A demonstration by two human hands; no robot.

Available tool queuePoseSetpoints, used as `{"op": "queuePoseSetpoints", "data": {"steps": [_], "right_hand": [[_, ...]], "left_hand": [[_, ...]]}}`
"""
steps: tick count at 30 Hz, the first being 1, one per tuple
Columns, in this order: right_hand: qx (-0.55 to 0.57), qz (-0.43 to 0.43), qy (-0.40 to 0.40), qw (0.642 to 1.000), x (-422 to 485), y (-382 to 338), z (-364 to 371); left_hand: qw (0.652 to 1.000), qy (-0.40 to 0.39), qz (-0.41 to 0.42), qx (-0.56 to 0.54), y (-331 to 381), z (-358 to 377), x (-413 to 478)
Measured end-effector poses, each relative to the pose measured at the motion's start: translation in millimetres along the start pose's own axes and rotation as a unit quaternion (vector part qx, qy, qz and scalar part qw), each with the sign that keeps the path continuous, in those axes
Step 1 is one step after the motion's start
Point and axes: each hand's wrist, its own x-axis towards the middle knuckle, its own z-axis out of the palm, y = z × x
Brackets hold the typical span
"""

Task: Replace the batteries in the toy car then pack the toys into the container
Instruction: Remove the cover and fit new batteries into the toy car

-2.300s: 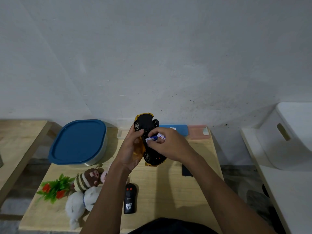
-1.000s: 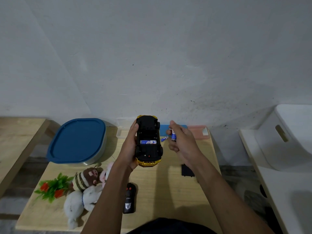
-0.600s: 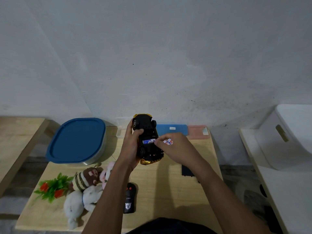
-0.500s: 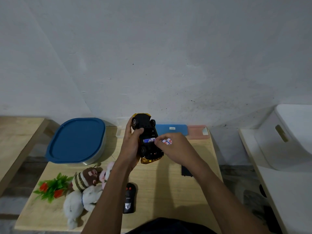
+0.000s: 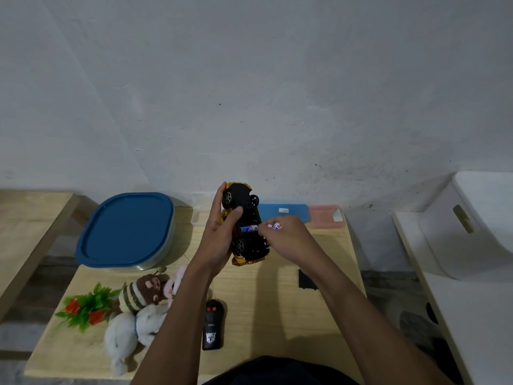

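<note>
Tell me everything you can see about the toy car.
The toy car is gold-bodied with a black, plastic-looking underside turned toward the camera, held tilted above the wooden table. Three black wheels show. Its battery bay is open, with a blue battery lying across it. The left hand grips its side, thumb on the chassis; the right hand, pinching a second battery, has fingertips at the bay.

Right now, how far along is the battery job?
Done: one battery sits in the upturned toy car in the left hand. In hand: the right hand pinches another battery beside it. Left: black cover on the table; plush toys, remote unpacked; container lidded.
</note>
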Motion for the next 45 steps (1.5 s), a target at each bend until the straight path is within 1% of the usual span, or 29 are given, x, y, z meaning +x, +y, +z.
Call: {"op": "queuePoseSetpoints", "data": {"steps": [5,9,12,15,18,20,30,37,43,45], "right_hand": [[0.015,0.002,-0.003,1.000,1,-1,-1],[0.046,0.009,0.003,0.999,-1,4,-1],[0.064,0.009,-0.009,0.998,-2,6,-5],[0.047,-0.032,-0.017,0.998,-1,12,-9],[0.015,-0.084,-0.015,0.996,0,17,-13],[0.006,-0.104,-0.021,0.994,-1,17,-13],[0.047,-0.113,0.006,0.992,-2,10,-7],[0.026,-0.125,0.018,0.992,-1,4,-1],[0.097,-0.116,0.027,0.988,1,6,1],[0.145,-0.094,0.042,0.984,2,7,1]], "left_hand": [[1.000,-0.009,0.003,0.015,2,2,1],[1.000,-0.009,-0.015,-0.012,2,4,-1],[0.999,-0.008,-0.024,-0.041,3,5,-3],[0.997,-0.005,-0.030,-0.074,4,5,-3],[0.995,-0.007,-0.034,-0.092,6,8,-4],[0.995,-0.005,-0.041,-0.096,6,8,-4],[0.995,-0.012,-0.058,-0.085,3,8,-6],[0.996,-0.013,-0.044,-0.083,7,8,-7],[0.994,-0.006,-0.046,-0.095,5,6,-6],[0.994,-0.011,-0.042,-0.099,5,6,-7]]}}
